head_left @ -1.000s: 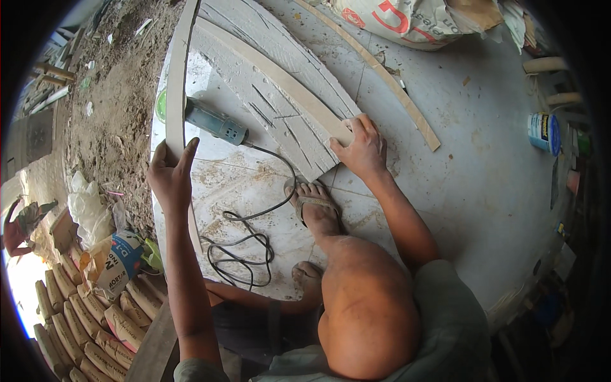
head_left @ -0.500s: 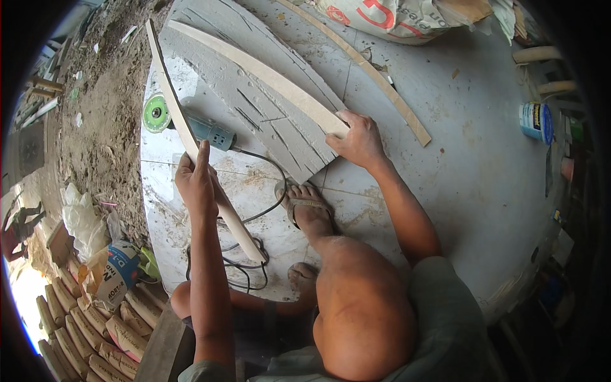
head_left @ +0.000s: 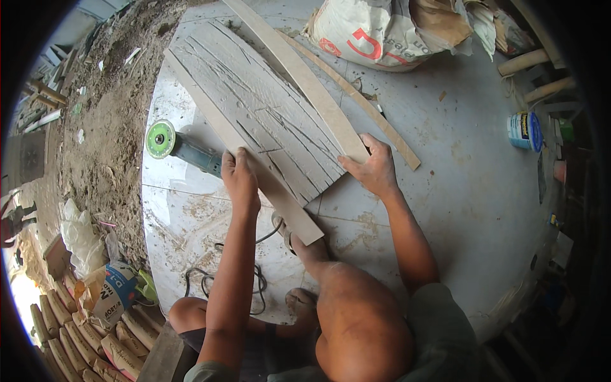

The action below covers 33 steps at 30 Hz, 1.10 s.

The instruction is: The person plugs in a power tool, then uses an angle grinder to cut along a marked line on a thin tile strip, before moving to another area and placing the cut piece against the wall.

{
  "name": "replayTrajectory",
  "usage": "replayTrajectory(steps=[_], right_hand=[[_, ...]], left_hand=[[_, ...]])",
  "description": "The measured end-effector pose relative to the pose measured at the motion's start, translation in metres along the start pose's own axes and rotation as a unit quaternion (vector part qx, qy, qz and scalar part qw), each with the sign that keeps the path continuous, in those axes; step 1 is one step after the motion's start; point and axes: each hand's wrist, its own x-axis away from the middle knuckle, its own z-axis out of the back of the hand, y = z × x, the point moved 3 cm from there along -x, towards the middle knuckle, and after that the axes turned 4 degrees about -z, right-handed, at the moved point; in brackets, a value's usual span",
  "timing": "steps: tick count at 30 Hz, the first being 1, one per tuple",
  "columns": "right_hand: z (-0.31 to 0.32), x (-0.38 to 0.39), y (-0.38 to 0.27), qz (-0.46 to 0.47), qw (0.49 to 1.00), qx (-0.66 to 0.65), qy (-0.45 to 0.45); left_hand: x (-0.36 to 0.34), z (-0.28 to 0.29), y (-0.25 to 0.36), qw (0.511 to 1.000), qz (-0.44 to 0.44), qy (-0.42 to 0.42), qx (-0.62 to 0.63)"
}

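My left hand (head_left: 242, 181) is closed on a long, thin beige tile strip (head_left: 289, 207), which lies along the left edge of a grey grooved slab (head_left: 254, 102). My right hand (head_left: 375, 167) pinches the near end of a second beige tile strip (head_left: 318, 92) running along the slab's right side. Dark, rough grooves cross the slab's face. Just left of my left hand lies an angle grinder (head_left: 197, 155) with a green disc, its handle end partly covered by that hand. A third, narrower strip (head_left: 394, 140) rests on the floor to the right.
A large white sack (head_left: 375, 32) stands at the back, and a blue-lidded tub (head_left: 525, 132) at the right. The grinder's black cord (head_left: 261, 280) coils near my feet. Bare soil (head_left: 108, 140) borders the tiled floor on the left, with stacked brown packs (head_left: 83, 344) at lower left.
My left hand has moved right, bringing its strip from above the grinder to the slab's left edge. The right-hand strip has shifted from across the slab to its right side.
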Motion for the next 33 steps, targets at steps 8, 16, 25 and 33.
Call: replayTrajectory(steps=[8,16,25,33], right_hand=[[0.013,0.009,-0.009,0.018,0.999,-0.017,0.036],[0.025,0.014,-0.028,0.101,0.974,0.163,0.123],[0.143,0.098,-0.196,-0.054,0.995,0.066,0.058],[0.315,0.276,-0.417,-0.176,0.977,-0.111,-0.04]], left_hand=[[-0.067,-0.046,-0.007,0.989,-0.086,-0.018,-0.119],[-0.062,-0.029,0.067,0.803,-0.124,-0.055,-0.581],[0.096,-0.087,0.249,0.934,-0.193,-0.133,-0.27],[0.263,-0.134,0.493,0.771,-0.365,-0.27,-0.446]])
